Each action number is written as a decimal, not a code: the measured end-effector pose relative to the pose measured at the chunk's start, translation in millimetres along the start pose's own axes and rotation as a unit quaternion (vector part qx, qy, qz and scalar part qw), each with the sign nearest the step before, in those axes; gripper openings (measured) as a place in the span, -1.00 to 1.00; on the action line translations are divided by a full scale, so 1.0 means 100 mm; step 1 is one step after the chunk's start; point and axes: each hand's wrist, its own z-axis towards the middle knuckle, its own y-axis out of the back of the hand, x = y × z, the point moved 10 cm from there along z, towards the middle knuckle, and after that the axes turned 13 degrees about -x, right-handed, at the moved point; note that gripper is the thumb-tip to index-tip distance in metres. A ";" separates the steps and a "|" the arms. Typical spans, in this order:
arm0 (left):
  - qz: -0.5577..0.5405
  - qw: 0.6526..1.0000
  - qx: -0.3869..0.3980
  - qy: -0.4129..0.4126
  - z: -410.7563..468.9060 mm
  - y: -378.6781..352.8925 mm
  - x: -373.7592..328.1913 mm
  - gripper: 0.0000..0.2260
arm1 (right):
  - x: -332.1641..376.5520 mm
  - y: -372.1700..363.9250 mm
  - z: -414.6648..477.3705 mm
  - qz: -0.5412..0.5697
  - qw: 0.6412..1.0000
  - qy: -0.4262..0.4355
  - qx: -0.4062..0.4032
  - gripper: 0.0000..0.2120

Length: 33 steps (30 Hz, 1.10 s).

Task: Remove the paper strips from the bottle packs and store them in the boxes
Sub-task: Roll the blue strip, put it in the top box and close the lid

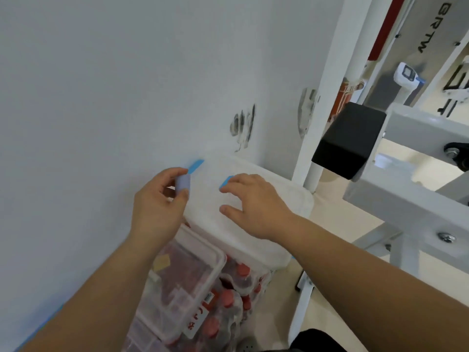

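Both hands are at the white storage box lid (pixel 276 191). The left hand (pixel 157 207) curls fingers and thumb round a pale lilac latch (pixel 183 183) at its edge. The right hand (pixel 253 207) lies spread on the lid, holding nothing, fingertips at a blue clip (pixel 225 183). Red-capped bottle packs (pixel 236 301) sit below the wrists, beside a clear box (pixel 187 275) under the left forearm; no paper strip shows. Steadying the lid with the right palm while the left swings its latch fully should keep the box from shifting.

Storeroom: stacked boxes (pixel 187 283), machine frame (pixel 406 199)
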 end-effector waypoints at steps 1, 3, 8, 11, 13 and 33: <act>0.007 1.000 0.006 0.001 0.04 0.02 0.03 -0.85 | 0.06 -0.12 0.11 -0.020 0.999 0.016 0.025 -0.51; 0.006 0.999 0.034 0.012 0.10 0.00 0.11 -0.77 | 0.14 -0.32 0.31 -0.061 0.995 0.042 0.064 -0.43; -0.063 0.992 0.029 0.105 0.17 0.01 0.32 -0.71 | 0.09 -0.60 0.62 -0.093 0.989 0.051 0.105 -0.36; -0.069 0.988 0.059 0.121 0.14 -0.03 0.34 -0.71 | 0.07 -0.58 0.60 -0.103 0.990 0.066 0.069 -0.38; -0.072 0.986 0.071 0.130 0.13 -0.04 0.38 -0.70 | 0.08 -0.54 0.55 -0.117 0.989 0.081 0.050 -0.36; -0.069 0.987 0.080 0.125 0.11 -0.01 0.43 -0.70 | 0.09 -0.49 0.52 -0.160 0.983 0.084 0.008 -0.42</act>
